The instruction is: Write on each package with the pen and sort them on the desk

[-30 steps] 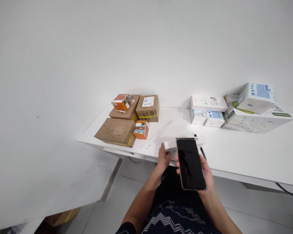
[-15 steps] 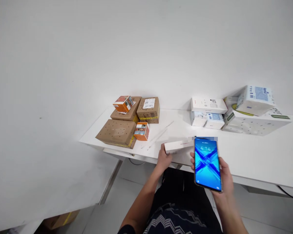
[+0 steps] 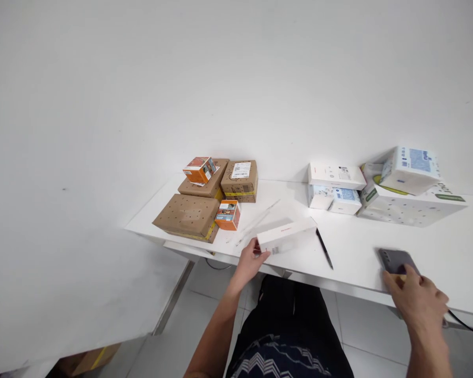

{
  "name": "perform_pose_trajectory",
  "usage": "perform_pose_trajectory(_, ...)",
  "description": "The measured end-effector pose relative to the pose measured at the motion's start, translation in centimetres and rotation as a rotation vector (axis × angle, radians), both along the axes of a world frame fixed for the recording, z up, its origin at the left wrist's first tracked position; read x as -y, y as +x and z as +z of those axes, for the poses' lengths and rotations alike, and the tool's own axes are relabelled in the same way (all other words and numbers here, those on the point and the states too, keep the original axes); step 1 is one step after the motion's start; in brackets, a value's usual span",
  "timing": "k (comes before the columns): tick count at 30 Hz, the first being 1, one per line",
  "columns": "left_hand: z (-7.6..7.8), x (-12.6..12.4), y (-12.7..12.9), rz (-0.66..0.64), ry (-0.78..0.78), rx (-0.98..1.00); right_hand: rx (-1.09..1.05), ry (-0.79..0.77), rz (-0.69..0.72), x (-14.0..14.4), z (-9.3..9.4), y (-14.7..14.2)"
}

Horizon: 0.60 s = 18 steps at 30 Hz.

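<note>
My left hand [image 3: 251, 261] grips the near left end of a long white box [image 3: 287, 234] at the front edge of the table. The box has small red lettering along its top and a code label on its near end. Far to the right, my right hand [image 3: 413, 294] has its thumb and fingers around a grey smartphone [image 3: 396, 258], which lies screen down on the tabletop, its camera lenses at the far left corner. Between the two hands, a black pen [image 3: 324, 248] rests close to the white box's right end.
Brown cardboard boxes [image 3: 189, 214] and two small orange boxes [image 3: 229, 215] stand at the table's left. Along the wall are another white box [image 3: 335, 175] on white-blue packs [image 3: 345, 200], and a large white carton [image 3: 413, 207] with a pack [image 3: 412, 168] on top. A cable [image 3: 463, 321] hangs at right.
My right hand has carried the smartphone right and turned it face down onto the table. The pen now shows in full. My left hand and the white box shifted slightly left.
</note>
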<state>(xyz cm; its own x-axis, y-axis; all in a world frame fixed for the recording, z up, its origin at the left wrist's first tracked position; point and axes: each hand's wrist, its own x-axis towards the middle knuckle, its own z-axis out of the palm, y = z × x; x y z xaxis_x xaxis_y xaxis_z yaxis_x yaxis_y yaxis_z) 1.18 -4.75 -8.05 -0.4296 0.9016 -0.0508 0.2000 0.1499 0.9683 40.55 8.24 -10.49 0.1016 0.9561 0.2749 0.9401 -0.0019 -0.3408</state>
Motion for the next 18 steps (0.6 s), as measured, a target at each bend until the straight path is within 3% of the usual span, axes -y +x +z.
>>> perform_pose_trajectory(3, 0.1, 0.9, -0.6, 0.075, 0.060, 0.202, -0.018, -0.121, -0.100, -0.8, -0.3, -0.1)
perform_pose_trajectory(5, 0.6, 1.6, -1.0, 0.175, 0.079, 0.366, -0.025, -0.143, -0.086, -1.2, 0.0, -0.6)
perform_pose_trajectory(10, 2.7, 2.9, -2.4, 0.507, 0.211, 0.688, -0.050, 0.013, 0.077, -1.5, 0.3, -3.0)
perform_pose_trajectory(14, 4.1, 2.6, -3.6, 0.673, 0.335, 0.761, -0.042, 0.136, 0.200, -1.0, 0.0, -5.0)
perform_pose_trajectory(18, 4.2, 1.1, -4.8, 0.692, 0.415, 0.761, -0.058, 0.187, 0.272, -0.7, 0.3, -6.7)
